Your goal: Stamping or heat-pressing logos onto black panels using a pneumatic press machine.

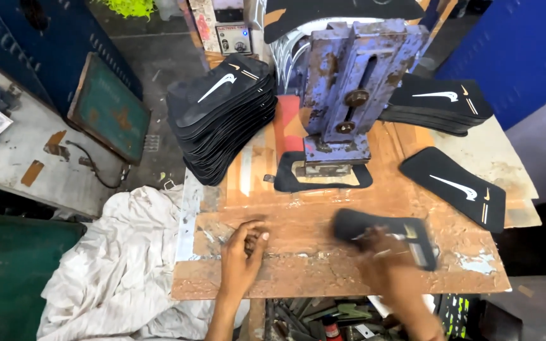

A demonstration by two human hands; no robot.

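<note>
Head view: a flat black foam insole piece with a pale printed mark (383, 232) is gripped by the right hand (390, 265) at about five o'clock on the worn brown wooden bench top (323, 265); the hand is blurred by motion, so the exact fold of its fingers cannot be told, though the piece is clearly held. The left hand (242, 252) is rested on the bench at seven o'clock, fingers curled loosely on the wood, nothing gripped. At twelve o'clock a rusted blue-painted metal press (349, 88) is stood over a black insole (323, 177) lying under its plate. A tall stack of black insoles (222, 126) is seen at ten o'clock, a lower stack (440, 104) at two o'clock, and a single printed insole (456, 186) at three o'clock. A crumpled white cloth (121, 265) is spread at eight o'clock.

The step in hand is judged to be the handling of one piece between press and stacks. For the next move, a flat, square carry would be called for, and the piece under the plate would need clearing before another is laid there
</note>
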